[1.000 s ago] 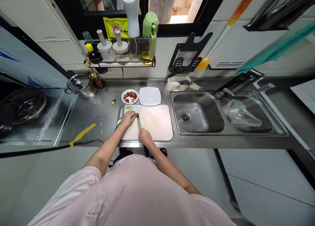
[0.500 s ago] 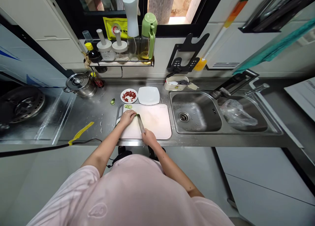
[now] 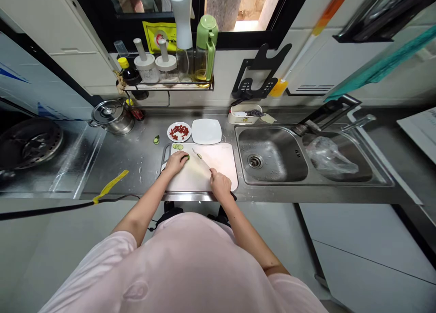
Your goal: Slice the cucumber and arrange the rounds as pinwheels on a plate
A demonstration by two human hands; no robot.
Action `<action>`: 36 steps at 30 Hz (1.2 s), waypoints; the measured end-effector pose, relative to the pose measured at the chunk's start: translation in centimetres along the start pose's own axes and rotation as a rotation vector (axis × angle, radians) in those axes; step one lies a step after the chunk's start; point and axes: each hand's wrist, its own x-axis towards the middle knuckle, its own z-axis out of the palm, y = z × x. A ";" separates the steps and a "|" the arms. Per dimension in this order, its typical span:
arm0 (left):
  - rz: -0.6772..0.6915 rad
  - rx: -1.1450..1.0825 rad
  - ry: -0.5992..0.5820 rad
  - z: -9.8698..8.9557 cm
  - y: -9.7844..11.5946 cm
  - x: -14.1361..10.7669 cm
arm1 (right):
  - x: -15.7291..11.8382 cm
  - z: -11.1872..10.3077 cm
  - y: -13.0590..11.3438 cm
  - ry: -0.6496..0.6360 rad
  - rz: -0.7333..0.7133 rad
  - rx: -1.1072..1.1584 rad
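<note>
A stainless steel table (image 3: 143,165) runs across the view, with a double sink (image 3: 272,130) set into its right part, a plastic bag (image 3: 330,156) lying in the right basin. A lidded steel pot (image 3: 112,117) stands near the left end of the table's far edge, and a shelf of bottles (image 3: 166,86) hangs just above that edge. Near the far edge, left of centre, a round plate (image 3: 172,138) holding chopped red pieces sits beside a square white plate (image 3: 206,131). A lone cucumber slice (image 3: 156,140) lies on the bare table to the left of a pale cutting board (image 3: 225,163), which sits at the table's near edge. Three or so slices (image 3: 177,146) lie together by the board's far left corner.

The left hand (image 3: 176,163) rests on the board's left half, its fingers (image 3: 183,157) clenched over a small cucumber piece (image 3: 187,157), mostly hidden, so its long axis cannot be told. The right hand (image 3: 220,184) sits by the board's near right corner, closed round a kitchen knife (image 3: 200,159). The blade's long axis slants from that hand up and left towards the far edge, its tip past the cucumber's far side. The left hand is the nearer to the cucumber, and the blade lies just to its right, apart from it, with a green sliver clinging on
</note>
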 end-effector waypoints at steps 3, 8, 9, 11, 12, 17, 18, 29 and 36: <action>-0.061 -0.027 0.047 0.0 0.3 -0.3 | 0.0 0.1 0.3 0.052 0.001 -0.039; -0.161 -0.081 0.211 -0.5 1.2 -0.5 | -0.1 0.3 0.8 0.113 0.004 -0.060; -0.168 -0.095 0.235 -0.7 1.5 -0.4 | -0.1 0.4 0.9 0.128 0.003 -0.064; -0.160 -0.116 0.251 -1.1 2.2 -0.2 | -0.1 0.5 1.1 0.158 -0.003 -0.072; -0.145 -0.120 0.240 -1.3 2.6 -0.1 | -0.1 0.5 1.3 0.170 -0.009 -0.076; -0.016 -0.077 0.038 -1.8 4.9 0.5 | -0.1 0.7 1.9 0.196 -0.042 -0.097; 0.002 -0.063 -0.002 -1.8 5.2 0.6 | -0.2 0.7 2.0 0.200 -0.048 -0.100; 0.009 -0.105 -0.147 -1.3 6.8 0.9 | -0.9 1.6 2.6 0.215 -0.073 -0.103; -0.278 -0.290 0.024 -0.7 5.6 1.3 | -1.2 1.9 3.5 0.194 -0.027 -0.074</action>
